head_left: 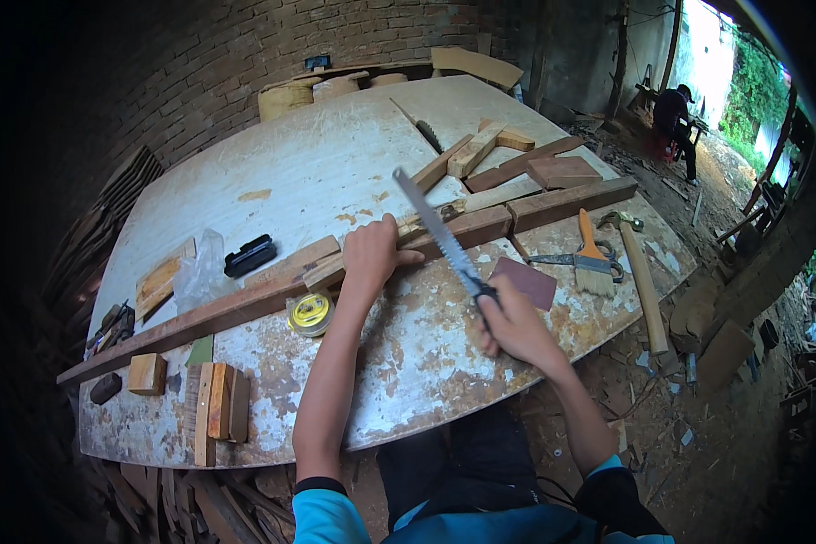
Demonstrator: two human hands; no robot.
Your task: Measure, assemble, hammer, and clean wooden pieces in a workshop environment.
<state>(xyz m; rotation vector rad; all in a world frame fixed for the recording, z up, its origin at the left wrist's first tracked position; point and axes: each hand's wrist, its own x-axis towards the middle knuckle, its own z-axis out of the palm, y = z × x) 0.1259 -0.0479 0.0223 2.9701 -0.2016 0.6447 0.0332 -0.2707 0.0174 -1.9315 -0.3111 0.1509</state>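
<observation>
My right hand (517,322) is closed round the black handle of a handsaw (433,222). Its toothed blade points up and away, passing over a long dark wooden beam (199,313). My left hand (370,254) grips a pale wooden strip (325,270) lying along the beam, with the thumb stretched to the right. Whether the blade touches any wood, I cannot tell. Close to my left wrist sits a yellow tape measure (311,314). A reddish-brown sheet of sandpaper (528,283) lies just behind my right hand.
On the worn table (290,190) at right are a paintbrush (595,272), scissors (553,259) and a hammer (644,290). Wood offcuts (517,168) lie beyond the beam. At left are a black case (249,256), plastic bag (204,272) and wood blocks (222,403). A person (673,122) sits far right.
</observation>
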